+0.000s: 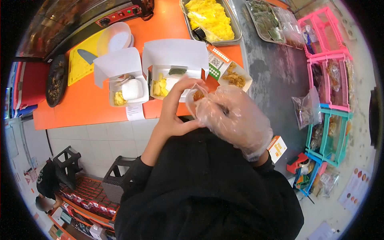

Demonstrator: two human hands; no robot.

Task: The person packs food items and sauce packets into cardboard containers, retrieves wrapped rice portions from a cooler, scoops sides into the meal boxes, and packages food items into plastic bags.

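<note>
Close to my body, my bare left hand (176,110) curves round a small clear plastic bag (192,105) with some red-orange food in the bottom. My right hand (238,116), in a clear plastic glove, has its fingers closed at the bag's other side; its fingertips are partly hidden. Just beyond stands an open white food box (176,50) with yellow egg, white rice and a dark green piece, partly covered by my left hand. Left of it is a second open box (120,66) with a rice mound (132,89) and egg. A paper tray (245,82) holds fried crispy bits.
A metal tray (239,34) of yellow scrambled egg sits at the back. A knife (86,55) lies on a yellow cutting board (78,72), near a dark stone mortar (57,86). Pink and green baskets (329,136) line the right. Another person (48,180) bends at lower left.
</note>
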